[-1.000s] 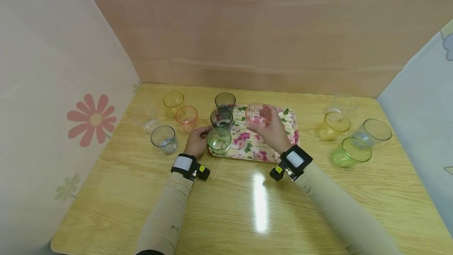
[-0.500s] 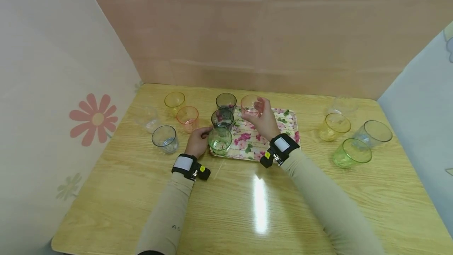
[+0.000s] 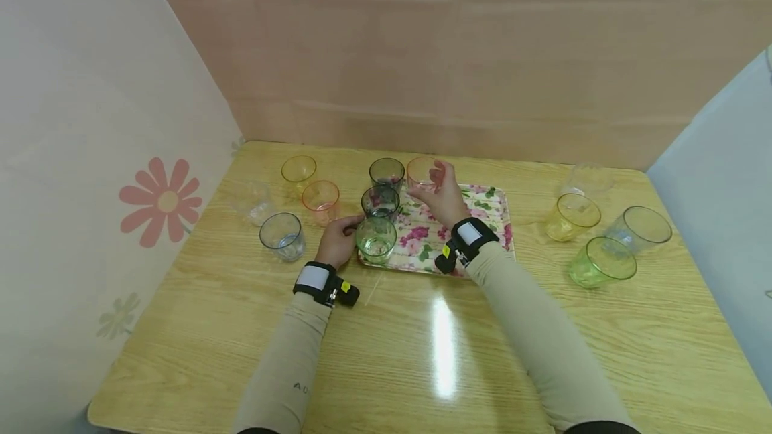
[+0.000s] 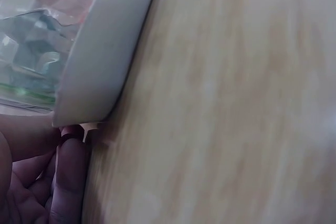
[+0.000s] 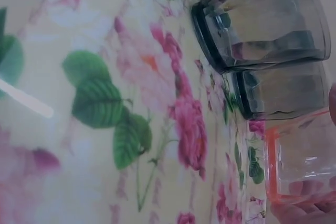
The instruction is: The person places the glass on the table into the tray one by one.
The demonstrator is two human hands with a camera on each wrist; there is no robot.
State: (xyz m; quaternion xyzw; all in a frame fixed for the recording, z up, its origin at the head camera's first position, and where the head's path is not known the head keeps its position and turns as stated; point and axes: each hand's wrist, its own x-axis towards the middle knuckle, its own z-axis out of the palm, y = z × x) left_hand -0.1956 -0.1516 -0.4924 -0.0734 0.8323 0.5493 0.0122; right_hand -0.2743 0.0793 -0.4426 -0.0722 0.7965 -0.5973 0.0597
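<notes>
My right hand (image 3: 445,201) grips a clear pink cup (image 3: 420,171) by its side at the back of the flowered tray (image 3: 491,220). In the right wrist view the pink cup (image 5: 299,156) stands upright, close beside a smoky grey cup (image 5: 286,90). Along the tray's left side stand a green cup (image 3: 376,243) in front, a grey cup (image 3: 380,203) behind it and another grey cup (image 3: 387,171) at the back. My left hand (image 3: 336,243) pinches the tray's left edge; in the left wrist view thumb and fingers (image 4: 71,171) meet at the tray's pale rim (image 4: 105,61).
Left of the tray stand a yellow cup (image 3: 298,171), an orange-red cup (image 3: 321,198), a blue-grey cup (image 3: 282,236) and a colourless cup (image 3: 256,203). Off to the right are a yellow cup (image 3: 571,220), a green cup (image 3: 600,263), a bluish cup (image 3: 640,230) and a colourless cup (image 3: 586,181).
My right hand has carried the pink cup backward and left, toward the rear grey cup. The left hand has kept its place at the tray's edge.
</notes>
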